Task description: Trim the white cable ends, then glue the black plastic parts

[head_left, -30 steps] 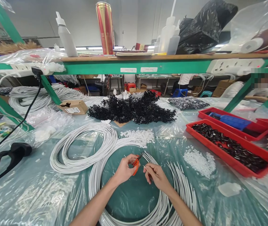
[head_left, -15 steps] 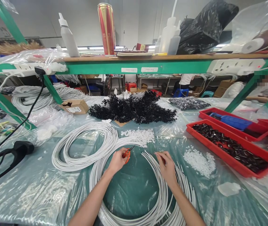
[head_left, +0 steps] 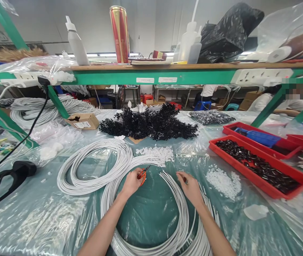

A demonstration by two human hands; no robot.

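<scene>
My left hand (head_left: 132,182) is closed around small scissors (head_left: 143,175) with orange handles, their dark blades pointing away from me to the right. It rests at the inner edge of a large loop of white cables (head_left: 179,209). My right hand (head_left: 190,187) hovers over the cables on the right, its thumb and index finger slightly apart with nothing visible between them. Loose cable ends (head_left: 163,174) fan out just left of its fingertips. Beyond both hands lies a scatter of small white pieces (head_left: 159,153).
A second cable coil (head_left: 72,177) lies at left. Bundled black-tipped wires (head_left: 151,122) are piled behind. Red trays (head_left: 274,193) with dark parts stand at right, beside another white heap (head_left: 224,181). A green shelf beam (head_left: 194,76) crosses above; a black headband-like object (head_left: 25,170) sits left.
My right hand's fingertips have parted from a pinch, and the hand has shifted very slightly. My left hand keeps the scissors almost in place. The view has moved a little.
</scene>
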